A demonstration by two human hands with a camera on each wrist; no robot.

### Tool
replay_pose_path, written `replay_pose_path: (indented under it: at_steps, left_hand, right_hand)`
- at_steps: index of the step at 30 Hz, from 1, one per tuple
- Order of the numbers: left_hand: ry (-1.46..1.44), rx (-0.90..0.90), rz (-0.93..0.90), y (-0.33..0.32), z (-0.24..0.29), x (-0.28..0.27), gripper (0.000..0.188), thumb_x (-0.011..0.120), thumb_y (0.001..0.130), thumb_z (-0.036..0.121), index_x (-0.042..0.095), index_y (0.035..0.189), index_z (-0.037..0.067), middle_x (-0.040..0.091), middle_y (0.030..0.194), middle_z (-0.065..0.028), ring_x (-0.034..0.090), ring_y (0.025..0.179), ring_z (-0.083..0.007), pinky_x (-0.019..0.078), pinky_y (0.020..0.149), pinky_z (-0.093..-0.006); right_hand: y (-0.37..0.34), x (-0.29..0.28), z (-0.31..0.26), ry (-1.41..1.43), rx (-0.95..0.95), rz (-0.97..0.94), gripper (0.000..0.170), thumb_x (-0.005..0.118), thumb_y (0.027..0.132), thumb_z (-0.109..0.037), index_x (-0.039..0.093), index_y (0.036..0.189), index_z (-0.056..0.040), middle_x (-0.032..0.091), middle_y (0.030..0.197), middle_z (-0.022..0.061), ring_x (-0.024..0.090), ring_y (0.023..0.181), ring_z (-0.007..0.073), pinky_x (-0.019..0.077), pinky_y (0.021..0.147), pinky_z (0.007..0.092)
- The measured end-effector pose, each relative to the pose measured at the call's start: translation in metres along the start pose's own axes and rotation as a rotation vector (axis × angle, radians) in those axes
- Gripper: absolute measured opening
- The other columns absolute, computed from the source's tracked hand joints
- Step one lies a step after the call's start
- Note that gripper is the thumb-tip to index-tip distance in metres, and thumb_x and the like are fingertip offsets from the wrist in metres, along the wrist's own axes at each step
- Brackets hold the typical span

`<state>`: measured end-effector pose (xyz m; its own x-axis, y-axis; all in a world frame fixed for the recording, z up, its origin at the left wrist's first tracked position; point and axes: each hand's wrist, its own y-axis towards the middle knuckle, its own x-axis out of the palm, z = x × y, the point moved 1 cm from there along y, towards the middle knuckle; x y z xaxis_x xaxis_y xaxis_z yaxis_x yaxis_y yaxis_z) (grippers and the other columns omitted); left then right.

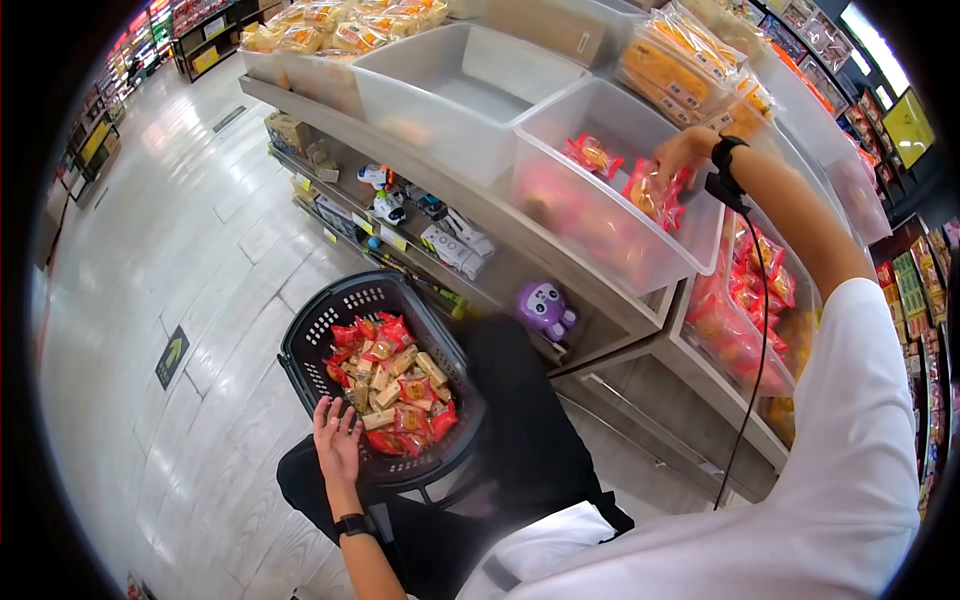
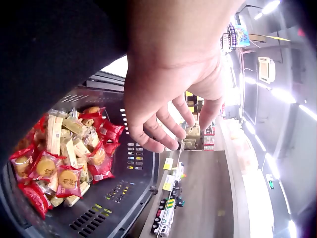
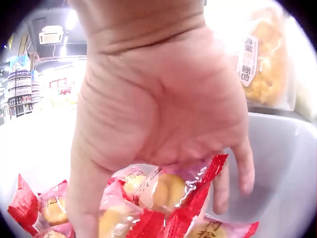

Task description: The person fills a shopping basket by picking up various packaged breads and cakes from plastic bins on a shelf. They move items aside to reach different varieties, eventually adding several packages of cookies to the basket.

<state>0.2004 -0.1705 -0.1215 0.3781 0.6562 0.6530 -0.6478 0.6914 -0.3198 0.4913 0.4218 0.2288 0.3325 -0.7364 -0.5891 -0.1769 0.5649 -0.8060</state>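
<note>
My right hand reaches down into a clear plastic bin, its fingers at a red-and-clear wrapped pastry. In the right wrist view the hand is spread over the packet, thumb on one side and fingers on the other; the fingertips are partly hidden. My left hand hovers at the near left rim of a dark basket with relaxed fingers, holding nothing. Red packets and pale wrapped bars lie in the basket, beside the left hand in the left wrist view.
A bin stands left of the pastry bin, and bagged bread lies behind it. More red packets fill a lower bin at the right. Toys, including a purple one, sit on the shelf below. Tiled floor extends left.
</note>
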Motion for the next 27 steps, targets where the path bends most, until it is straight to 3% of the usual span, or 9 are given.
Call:
replay_pose_path:
  at_steps: [2,5,9,11,14,17,21,24,27]
  left_hand:
    - [-0.007,0.008,0.004,0.000,0.001,0.000,0.059,0.062,0.087,0.018,0.038,0.140,0.013,0.046,0.137,-0.0069,0.051,0.116,-0.0215,0.0443,0.094,-0.0373]
    - [-0.008,0.006,0.005,-0.001,0.000,0.002,0.059,0.062,0.087,0.019,0.038,0.140,0.013,0.046,0.137,-0.0075,0.051,0.116,-0.0215,0.0447,0.094,-0.0373]
    - [-0.049,0.015,0.015,-0.004,0.004,0.006,0.054,0.061,0.087,0.013,0.041,0.137,0.012,0.050,0.131,-0.0073,0.054,0.111,-0.0207,0.0466,0.090,-0.0369]
    - [-0.059,0.022,0.020,-0.003,0.003,0.004,0.054,0.061,0.087,0.013,0.041,0.137,0.011,0.050,0.131,-0.0076,0.054,0.111,-0.0209,0.0466,0.090,-0.0370]
    - [-0.001,0.015,0.007,-0.003,0.003,-0.002,0.059,0.062,0.087,0.020,0.038,0.140,0.013,0.044,0.139,-0.0079,0.050,0.117,-0.0222,0.0449,0.094,-0.0371]
    - [-0.003,0.014,-0.010,-0.003,0.002,-0.001,0.059,0.062,0.088,0.020,0.037,0.141,0.013,0.043,0.139,-0.0082,0.049,0.118,-0.0223,0.0436,0.095,-0.0373]
    - [-0.035,0.019,0.007,-0.003,0.005,0.004,0.057,0.062,0.087,0.017,0.039,0.139,0.012,0.047,0.135,-0.0080,0.051,0.115,-0.0218,0.0446,0.092,-0.0372]
    - [-0.071,0.025,0.024,-0.002,0.004,0.004,0.053,0.061,0.087,0.013,0.041,0.136,0.011,0.051,0.130,-0.0078,0.055,0.111,-0.0212,0.0465,0.090,-0.0371]
    - [-0.069,0.025,0.028,-0.001,0.003,0.005,0.053,0.061,0.087,0.013,0.041,0.136,0.011,0.051,0.130,-0.0076,0.055,0.110,-0.0210,0.0463,0.090,-0.0370]
  right_hand:
    - [0.013,0.010,0.002,0.013,0.025,-0.120,0.048,0.080,0.069,-0.026,0.062,0.111,-0.0110,0.061,0.111,0.0062,0.058,0.104,0.0205,0.0538,0.074,0.0385]
    - [0.027,0.032,0.005,0.096,-0.046,-0.087,0.090,0.083,0.066,-0.022,0.036,0.142,-0.0137,0.050,0.128,0.0131,0.053,0.111,0.0256,0.0525,0.078,0.0531]
    - [0.012,0.030,-0.015,0.248,-0.014,-0.160,0.101,0.084,0.065,-0.021,0.025,0.148,-0.0201,0.045,0.134,0.0144,0.052,0.115,0.0284,0.0509,0.080,0.0574]
    - [0.020,0.023,-0.016,0.147,-0.009,-0.378,0.105,0.084,0.067,-0.035,0.021,0.150,-0.0238,0.031,0.147,0.0160,0.044,0.126,0.0369,0.0412,0.093,0.0661]
    - [0.024,0.015,-0.018,0.240,0.133,-0.374,0.105,0.079,0.069,-0.054,0.020,0.151,-0.0250,0.024,0.154,0.0134,0.035,0.135,0.0384,0.0284,0.102,0.0681]
    - [0.028,0.022,-0.019,0.218,0.146,-0.242,0.099,0.070,0.072,-0.066,0.023,0.150,-0.0261,0.027,0.154,0.0094,0.032,0.138,0.0334,0.0223,0.106,0.0673]
    - [0.017,0.027,-0.031,0.127,0.136,-0.371,0.091,0.070,0.072,-0.066,0.035,0.145,-0.0244,0.035,0.151,0.0082,0.033,0.138,0.0309,0.0226,0.106,0.0675]
    - [0.021,0.027,-0.029,0.125,0.166,-0.282,0.082,0.069,0.074,-0.065,0.046,0.138,-0.0211,0.042,0.146,0.0073,0.034,0.137,0.0321,0.0243,0.104,0.0697]
    - [0.010,0.032,-0.039,0.270,0.068,-0.386,0.076,0.070,0.075,-0.062,0.052,0.133,-0.0166,0.052,0.137,0.0098,0.045,0.129,0.0302,0.0335,0.102,0.0648]
